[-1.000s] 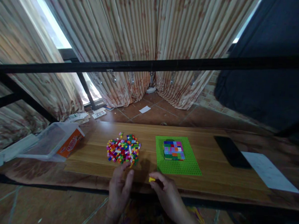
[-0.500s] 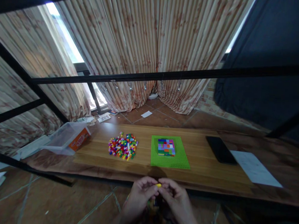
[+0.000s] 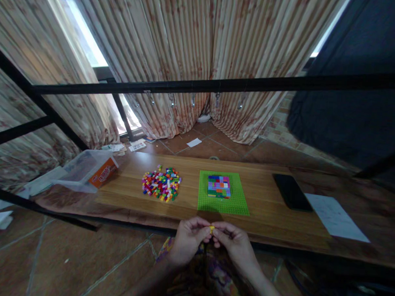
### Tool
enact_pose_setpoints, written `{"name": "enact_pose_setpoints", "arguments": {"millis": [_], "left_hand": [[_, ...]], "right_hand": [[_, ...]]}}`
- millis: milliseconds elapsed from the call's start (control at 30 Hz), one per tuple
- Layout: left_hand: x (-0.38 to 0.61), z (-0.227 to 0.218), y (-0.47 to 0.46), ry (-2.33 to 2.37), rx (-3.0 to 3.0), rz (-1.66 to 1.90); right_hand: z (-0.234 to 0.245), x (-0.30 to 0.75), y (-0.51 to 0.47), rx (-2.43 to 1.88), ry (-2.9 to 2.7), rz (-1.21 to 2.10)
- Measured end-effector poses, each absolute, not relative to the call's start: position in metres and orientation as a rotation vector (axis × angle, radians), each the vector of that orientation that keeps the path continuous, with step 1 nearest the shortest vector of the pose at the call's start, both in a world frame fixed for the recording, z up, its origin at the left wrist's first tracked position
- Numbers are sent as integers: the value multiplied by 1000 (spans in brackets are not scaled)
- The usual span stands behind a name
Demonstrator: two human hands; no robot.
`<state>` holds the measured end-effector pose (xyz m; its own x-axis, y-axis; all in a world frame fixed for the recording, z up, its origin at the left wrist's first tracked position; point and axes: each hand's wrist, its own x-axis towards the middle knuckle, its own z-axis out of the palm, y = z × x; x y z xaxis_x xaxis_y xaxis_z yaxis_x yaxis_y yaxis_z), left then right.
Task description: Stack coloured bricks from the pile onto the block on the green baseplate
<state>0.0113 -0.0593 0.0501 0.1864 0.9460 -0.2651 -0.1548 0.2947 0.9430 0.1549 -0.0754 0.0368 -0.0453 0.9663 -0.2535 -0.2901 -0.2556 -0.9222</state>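
Observation:
My left hand (image 3: 188,239) and my right hand (image 3: 234,242) meet in front of the table's near edge, both pinching a small yellow brick (image 3: 211,229) between their fingertips. On the wooden table (image 3: 266,212) beyond them lies a green baseplate (image 3: 221,201) with a square block of built-up coloured bricks (image 3: 219,186) on it. A pile of loose coloured bricks (image 3: 161,188) lies to the left of the plate.
A clear plastic box with an orange label (image 3: 88,173) sits at the table's left end. A black phone (image 3: 292,192) and a white sheet (image 3: 335,217) lie at the right. A black metal frame bar (image 3: 200,85) crosses in front of striped curtains.
My left hand left the brick pile and joined the right hand on the yellow brick. Both hands drew back off the table toward my body, and the view pulled back.

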Motion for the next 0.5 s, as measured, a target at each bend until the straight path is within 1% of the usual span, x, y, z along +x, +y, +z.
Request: {"name": "enact_pose_setpoints", "arguments": {"millis": [200, 500], "left_hand": [[8, 51, -48, 1016, 821, 1039], [1, 54, -45, 980, 895, 1055]], "right_hand": [[42, 154, -57, -1119, -929, 1524], [44, 138, -50, -1210, -941, 1475]]}}
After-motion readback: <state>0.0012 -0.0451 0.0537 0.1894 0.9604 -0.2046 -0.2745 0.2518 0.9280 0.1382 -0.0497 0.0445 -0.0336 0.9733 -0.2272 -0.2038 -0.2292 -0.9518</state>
